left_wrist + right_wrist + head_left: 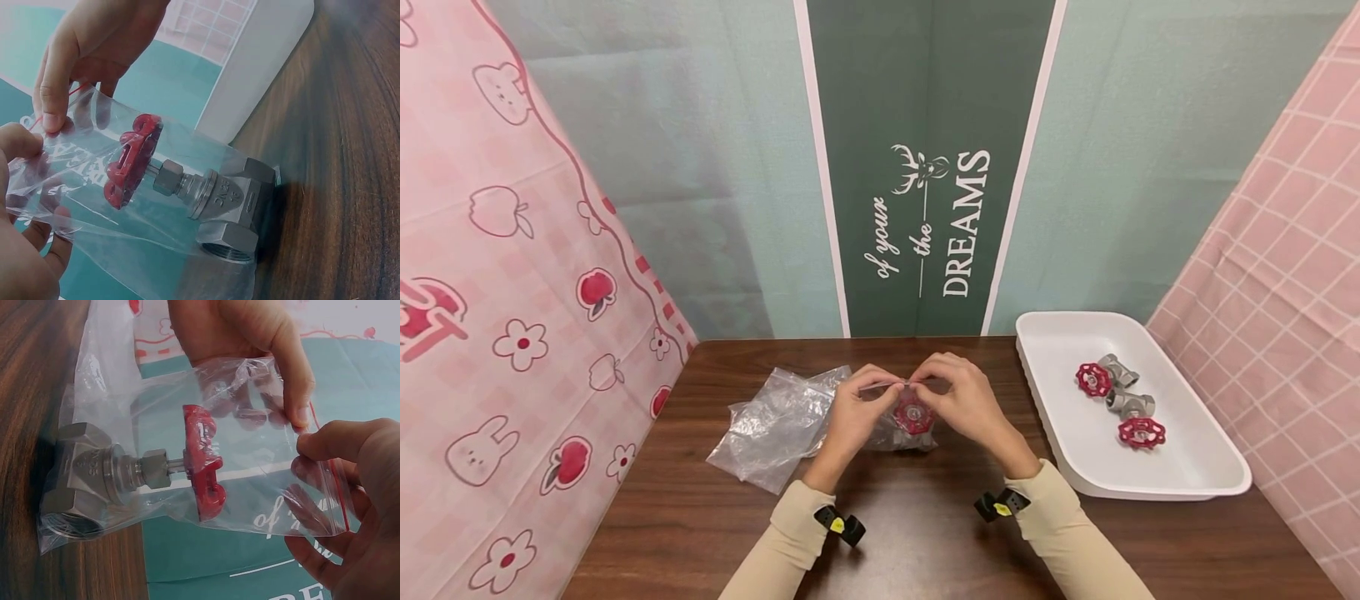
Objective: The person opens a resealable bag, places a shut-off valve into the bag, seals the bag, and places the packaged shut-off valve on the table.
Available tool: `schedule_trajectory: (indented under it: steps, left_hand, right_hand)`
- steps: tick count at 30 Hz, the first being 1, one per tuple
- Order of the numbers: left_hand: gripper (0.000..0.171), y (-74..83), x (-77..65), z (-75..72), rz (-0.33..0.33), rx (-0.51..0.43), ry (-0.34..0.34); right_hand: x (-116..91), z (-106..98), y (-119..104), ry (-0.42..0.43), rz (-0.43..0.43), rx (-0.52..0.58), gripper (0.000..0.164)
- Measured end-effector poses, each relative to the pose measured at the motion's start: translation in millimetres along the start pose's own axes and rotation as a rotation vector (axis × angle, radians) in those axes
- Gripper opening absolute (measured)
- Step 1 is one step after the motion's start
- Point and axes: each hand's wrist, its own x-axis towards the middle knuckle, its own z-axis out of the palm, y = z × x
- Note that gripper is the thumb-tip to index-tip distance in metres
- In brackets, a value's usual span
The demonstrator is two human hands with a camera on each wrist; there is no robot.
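A clear zip bag (250, 506) with a red seal strip stands upright on the table, holding a metal gate valve (234, 206) with a red handwheel (913, 415). My left hand (855, 410) pinches the bag's top edge between thumb and fingers. Close beside it, my right hand (958, 396) pinches the same edge, the two thumbs nearly meeting. In the right wrist view the valve's body rests at the bag's bottom and its handwheel points toward the mouth. Whether the seal is fully closed I cannot tell.
Several flat clear bags (775, 425) lie on the dark wooden table (917, 533) to the left. A white tray (1172, 475) on the right holds two more valves with red handwheels (1142, 433). Curtains hang at the back and both sides.
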Motion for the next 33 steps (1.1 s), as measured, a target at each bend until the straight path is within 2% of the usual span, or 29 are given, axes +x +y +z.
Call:
schedule_trajectory:
  steps: [11,18,33]
  left_hand:
    - [0.007,-1.3,-2.4,0.8,-0.005,-0.018,0.024]
    - [0.007,-4.0,-2.2,0.2,0.022,-0.030,0.034]
    - [0.008,-1.3,-3.5,-0.8,0.004,-0.034,0.024]
  right_hand:
    - [-2.9,0.5,3.6,-0.038,0.061,0.067,0.011]
    - [-6.9,-4.7,8.3,-0.035,0.097,0.093,0.015]
    - [-7.5,-2.0,12.1,0.025,0.062,0.131,0.017]
